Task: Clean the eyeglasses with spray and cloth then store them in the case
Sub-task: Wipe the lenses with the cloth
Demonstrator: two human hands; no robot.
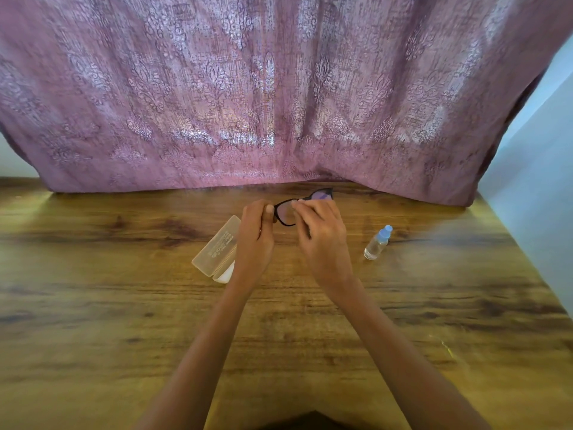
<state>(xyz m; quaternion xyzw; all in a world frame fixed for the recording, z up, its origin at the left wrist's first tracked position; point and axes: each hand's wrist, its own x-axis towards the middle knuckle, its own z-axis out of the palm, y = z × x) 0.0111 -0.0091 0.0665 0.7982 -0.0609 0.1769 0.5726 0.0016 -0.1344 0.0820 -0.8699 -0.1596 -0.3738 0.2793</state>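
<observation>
While a mauve patterned fabric curtain (pixel 279 88) fills the upper half of the frame, the wide wood-grain bench (pixel 108 305) spreads across the lower half. Both forearms reach up from the bottom centre to the middle of the frame, where the left hand (pixel 255 235) pinches the near end of the black-framed eyeglasses (pixel 302 203) and the right hand (pixel 321 234) closes its fingertips on the lens beside it. The glasses are held above the bench, tilted up toward the right, just below the curtain hem. They look thin and dark-rimmed, with a purplish sheen on the far lens.

Left of centre, the translucent beige plastic case (pixel 217 246) lies shut on the bench, with something white showing at its lower end. Right of centre, the small clear spray bottle with a pale blue cap (pixel 378 242) stands apart from both hands.

No cloth can be made out in either hand, so whether spraying or wiping is done is unclear. Storing in the case is evidently still left.
</observation>
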